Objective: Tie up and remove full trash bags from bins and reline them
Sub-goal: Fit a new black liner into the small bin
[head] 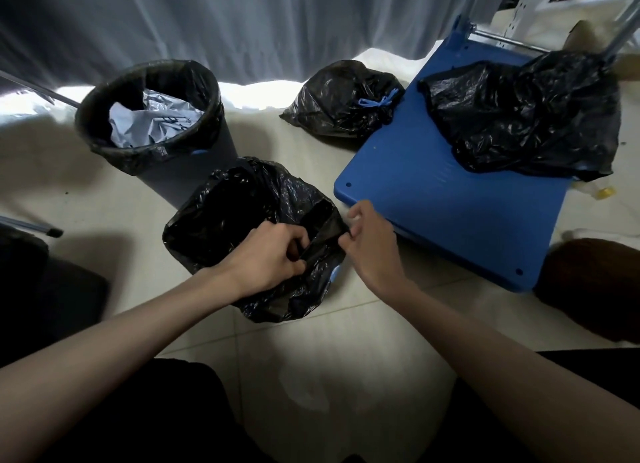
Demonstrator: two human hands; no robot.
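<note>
Tiled floor (346, 358) (grey curtain (242, 23) behind)

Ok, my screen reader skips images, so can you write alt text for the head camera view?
Two bare hands, left hand and right hand, pinch the rim of a black trash bag over a bin on a tiled floor. Behind stand a lined grey bin holding crumpled paper, a tied bag, and another bag on a blue cart.

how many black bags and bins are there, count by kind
black bags: 4 (near bin liner, held by left hand and right hand; far bin liner; tied bag; bag on cart)
bins: 2, the far bin and one under the near liner
total: 6
</note>
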